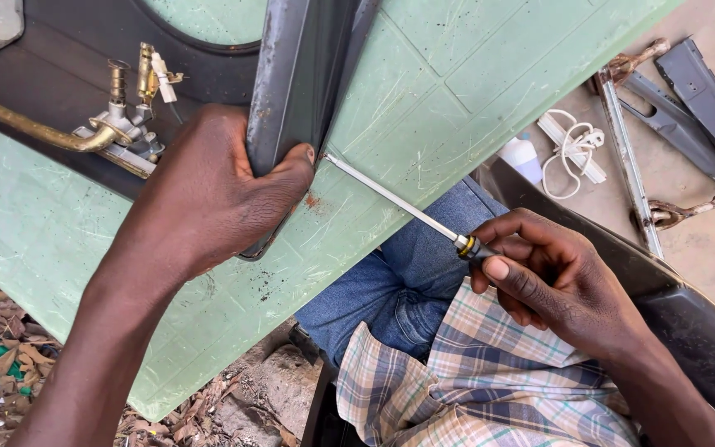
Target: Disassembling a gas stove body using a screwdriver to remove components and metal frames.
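The left hand [208, 194] clamps a dark, rust-flecked metal panel [295, 83] against the scratched green desk [424, 108], thumb pressed on its edge. The right hand [552, 277] has its fingers closed around the handle of a screwdriver [395, 199], whose tip meets the panel's lower edge just beside that thumb. Whatever it bears on, perhaps a screw, is hidden, so the panel looks not yet freed or fixed. A brass burner fitting [126, 108] lies behind; loose metal brackets [688, 91] rest on the floor.

One screwdriver [395, 199], one metal panel [299, 83], two hands [208, 194]
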